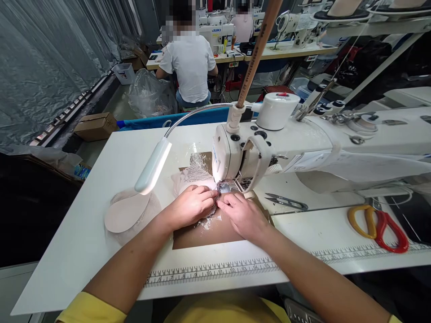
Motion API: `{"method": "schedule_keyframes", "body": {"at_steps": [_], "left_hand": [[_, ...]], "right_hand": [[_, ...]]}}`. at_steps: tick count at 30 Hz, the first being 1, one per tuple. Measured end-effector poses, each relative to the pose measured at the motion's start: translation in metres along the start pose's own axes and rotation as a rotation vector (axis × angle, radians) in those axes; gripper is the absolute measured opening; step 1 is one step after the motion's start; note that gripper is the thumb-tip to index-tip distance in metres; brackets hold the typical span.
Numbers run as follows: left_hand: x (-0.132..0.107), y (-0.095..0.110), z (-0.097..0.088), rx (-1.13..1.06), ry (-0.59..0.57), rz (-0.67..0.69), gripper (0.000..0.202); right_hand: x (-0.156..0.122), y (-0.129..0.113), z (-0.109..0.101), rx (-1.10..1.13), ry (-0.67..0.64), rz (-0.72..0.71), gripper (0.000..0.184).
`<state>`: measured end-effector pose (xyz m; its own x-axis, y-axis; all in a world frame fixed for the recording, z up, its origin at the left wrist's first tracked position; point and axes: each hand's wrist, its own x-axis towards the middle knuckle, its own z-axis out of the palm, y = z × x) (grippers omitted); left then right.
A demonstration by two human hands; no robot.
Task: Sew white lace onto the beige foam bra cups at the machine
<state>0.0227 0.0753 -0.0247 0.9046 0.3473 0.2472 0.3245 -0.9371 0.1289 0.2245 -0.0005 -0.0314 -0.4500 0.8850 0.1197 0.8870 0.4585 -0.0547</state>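
Observation:
My left hand (194,204) lies over a piece of pale lace fabric (192,176) just in front of the sewing machine's (225,154) needle area. Its fingers are bent and pressed down on the fabric, close to the presser foot. My right hand (243,214) rests to the right of the needle, thumb and forefinger pinched together at the fabric's edge. Both hands sit above a brown sheet (208,235) on the white table. The needle itself is hard to make out behind my fingertips.
Thread snips (286,202) lie right of my right hand, scissors with yellow and red handles (379,226) farther right. Pale oval pieces (126,213) lie at left. A lamp (153,166) hangs over the table (84,251). A ruler strip (215,270) runs along the front edge. A co-worker (190,67) sits beyond.

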Motion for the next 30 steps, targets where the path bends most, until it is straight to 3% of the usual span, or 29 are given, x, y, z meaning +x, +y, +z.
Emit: {"method": "schedule_keyframes", "body": {"at_steps": [6,16,30], "left_hand": [[-0.001,-0.003,0.001,-0.007,-0.025,0.0,0.019],[0.002,0.018,0.005,-0.041,0.018,-0.146,0.031],[0.001,0.012,0.001,-0.044,0.016,-0.154,0.033]], "right_hand": [[0.002,0.0,-0.001,0.002,0.006,-0.012,0.034],[0.0,0.007,-0.006,0.025,0.001,-0.001,0.033],[0.005,0.007,-0.001,-0.011,0.076,0.112,0.039]]}}
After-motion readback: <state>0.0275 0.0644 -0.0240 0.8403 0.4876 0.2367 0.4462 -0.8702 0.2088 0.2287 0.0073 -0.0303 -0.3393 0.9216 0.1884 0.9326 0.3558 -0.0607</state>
